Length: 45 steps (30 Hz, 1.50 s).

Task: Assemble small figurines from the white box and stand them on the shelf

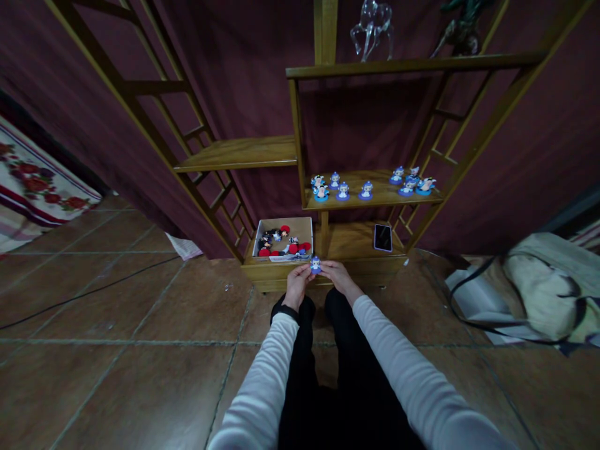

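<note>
Between my two hands is a small purple and white figurine (pixel 315 265), upright, in front of the low shelf edge. My left hand (pixel 297 282) pinches it from the left, and my right hand (pixel 338 275) grips it from the right. Just beyond them sits an open cardboard box (pixel 307 220) holding several figurines with red and black parts. On the middle shelf (pixel 355 201) stand several similar figurines, some purple such as the figurine (pixel 365 190), others with blue bases such as the figurine (pixel 321 192).
A tablet or phone (pixel 383 238) lies on the lower shelf to the right. A clear horse statue (pixel 372 28) and a dark statue (pixel 462 31) stand on the upper shelf. At right on the floor lies a beige bag (pixel 539 281); a black cable (pixel 89 292) runs at left.
</note>
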Each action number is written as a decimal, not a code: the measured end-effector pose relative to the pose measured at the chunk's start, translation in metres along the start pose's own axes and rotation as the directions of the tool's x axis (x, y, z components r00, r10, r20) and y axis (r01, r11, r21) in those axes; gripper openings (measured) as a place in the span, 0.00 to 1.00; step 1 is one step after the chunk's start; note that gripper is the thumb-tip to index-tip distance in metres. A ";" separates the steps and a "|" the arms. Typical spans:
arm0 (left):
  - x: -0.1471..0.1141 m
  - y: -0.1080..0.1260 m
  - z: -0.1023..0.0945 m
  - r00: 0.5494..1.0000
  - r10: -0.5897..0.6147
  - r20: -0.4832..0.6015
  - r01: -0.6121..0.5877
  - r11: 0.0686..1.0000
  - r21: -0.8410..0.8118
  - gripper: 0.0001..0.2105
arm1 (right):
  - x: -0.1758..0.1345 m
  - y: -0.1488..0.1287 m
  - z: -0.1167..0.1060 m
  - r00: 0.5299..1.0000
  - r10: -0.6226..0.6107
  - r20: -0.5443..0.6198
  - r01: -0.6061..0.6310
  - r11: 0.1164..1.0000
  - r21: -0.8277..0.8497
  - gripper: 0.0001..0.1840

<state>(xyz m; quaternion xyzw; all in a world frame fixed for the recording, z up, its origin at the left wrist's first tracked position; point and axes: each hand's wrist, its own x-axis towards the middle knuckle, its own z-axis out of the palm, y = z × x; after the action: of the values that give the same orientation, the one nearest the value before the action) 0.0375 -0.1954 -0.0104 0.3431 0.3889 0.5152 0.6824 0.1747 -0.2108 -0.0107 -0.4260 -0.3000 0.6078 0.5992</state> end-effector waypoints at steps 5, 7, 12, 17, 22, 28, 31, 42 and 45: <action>0.000 0.001 0.001 1.000 0.003 0.000 -0.003 0.999 -0.040 0.13 | -0.003 -0.002 0.005 1.000 -0.010 0.016 0.009 1.000 0.010 0.20; -0.001 0.002 0.001 1.000 -0.001 0.007 0.001 0.999 -0.045 0.12 | -0.005 -0.003 0.006 0.998 -0.018 0.062 0.018 1.000 0.003 0.21; -0.003 0.004 0.002 0.998 -0.026 0.051 0.028 0.999 -0.024 0.15 | -0.005 -0.003 0.005 0.993 -0.035 0.111 0.043 0.996 -0.073 0.23; -0.002 0.003 0.002 0.997 -0.002 0.077 0.003 1.000 -0.016 0.19 | -0.002 -0.001 0.003 0.993 -0.055 0.101 0.066 0.991 -0.113 0.24; -0.001 0.000 0.001 0.998 0.011 0.068 -0.010 1.000 -0.022 0.22 | 0.000 0.001 0.003 0.995 -0.071 0.067 0.078 0.990 -0.115 0.25; -0.001 -0.001 -0.001 0.997 -0.009 0.074 0.011 1.000 -0.023 0.22 | 0.000 0.002 0.003 0.995 -0.082 0.048 0.087 0.990 -0.111 0.27; 0.000 -0.001 -0.001 0.996 -0.027 0.083 0.029 0.999 -0.024 0.21 | -0.001 0.001 0.004 0.995 -0.077 0.060 0.084 0.991 -0.108 0.25; 0.000 -0.001 -0.003 0.993 -0.065 0.103 0.076 0.992 -0.102 0.17 | -0.003 0.003 0.005 0.998 -0.055 0.023 0.053 0.997 0.063 0.18; 0.000 -0.001 -0.003 0.993 -0.064 0.097 0.073 0.993 -0.089 0.19 | -0.003 0.003 0.005 0.998 -0.057 -0.006 0.057 0.997 0.055 0.16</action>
<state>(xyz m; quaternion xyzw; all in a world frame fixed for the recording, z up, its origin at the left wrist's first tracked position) 0.0355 -0.1958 -0.0129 0.3214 0.3436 0.4922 0.7324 0.1685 -0.2130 -0.0101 -0.4021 -0.2939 0.5974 0.6285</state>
